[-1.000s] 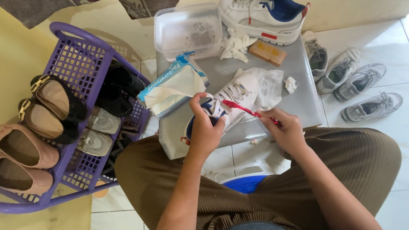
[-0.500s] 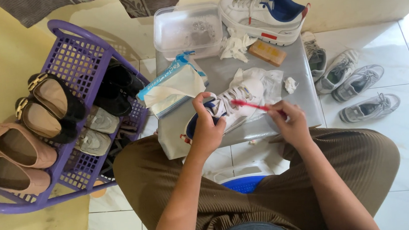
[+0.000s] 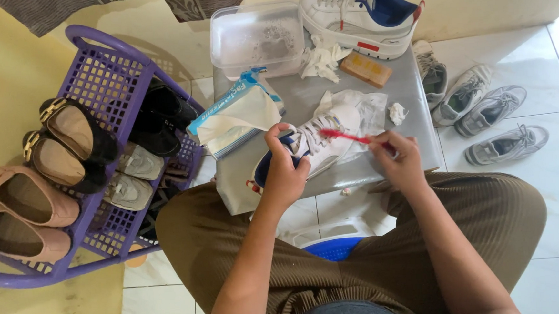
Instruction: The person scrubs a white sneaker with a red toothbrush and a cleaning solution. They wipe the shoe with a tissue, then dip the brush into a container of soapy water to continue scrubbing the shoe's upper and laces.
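Lap: we see olive ribbed trousers [image 3: 362,236], knees spread, with a blue plastic tub [image 3: 333,247] between them on the floor.
Left hand [image 3: 285,169]: fingers curled tight round the heel end of a white lace-up sneaker with blue lining [image 3: 314,145].
Sneaker: lies tilted on its side at the near edge of the grey low table [image 3: 412,103]; laces up, toe pointing away from us, resting on crumpled white tissue [image 3: 363,103].
Right hand [image 3: 399,159]: fingers pinched on a red-handled toothbrush [image 3: 349,136], head touching the sneaker's laces.
Mid table: blue-and-white tissue pack [image 3: 235,117] just left of the sneaker; tan brush block [image 3: 366,69] behind.
Far edge: clear plastic tub [image 3: 256,39], second white sneaker with blue lining [image 3: 364,13], upright.
Left: purple plastic basket rack [image 3: 93,78] of shoes.
Right floor: grey-white trainers [image 3: 484,115].
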